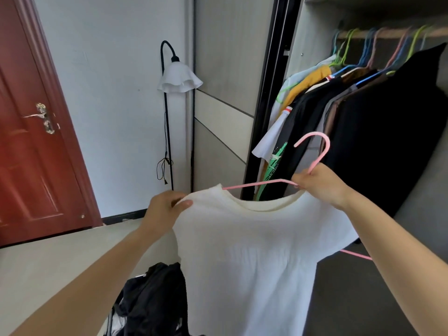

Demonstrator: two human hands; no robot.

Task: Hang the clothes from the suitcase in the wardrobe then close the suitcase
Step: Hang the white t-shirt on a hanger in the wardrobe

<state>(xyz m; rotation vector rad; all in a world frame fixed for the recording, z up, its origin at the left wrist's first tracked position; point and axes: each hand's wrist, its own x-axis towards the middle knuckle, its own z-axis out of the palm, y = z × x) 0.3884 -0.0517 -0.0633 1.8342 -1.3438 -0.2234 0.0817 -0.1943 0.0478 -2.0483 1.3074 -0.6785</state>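
Note:
I hold a white T-shirt up in front of the open wardrobe. My left hand pinches the shirt's left shoulder. My right hand grips a pink hanger at the base of its hook; one hanger arm lies across the neck opening, the other end pokes out under my right forearm. Dark clothes lie heaped in the suitcase at the bottom edge; the suitcase itself is mostly hidden.
The wardrobe rail carries several coloured hangers with dark, yellow and white garments. A floor lamp stands against the wall to the left of the wardrobe. A red door is shut at far left.

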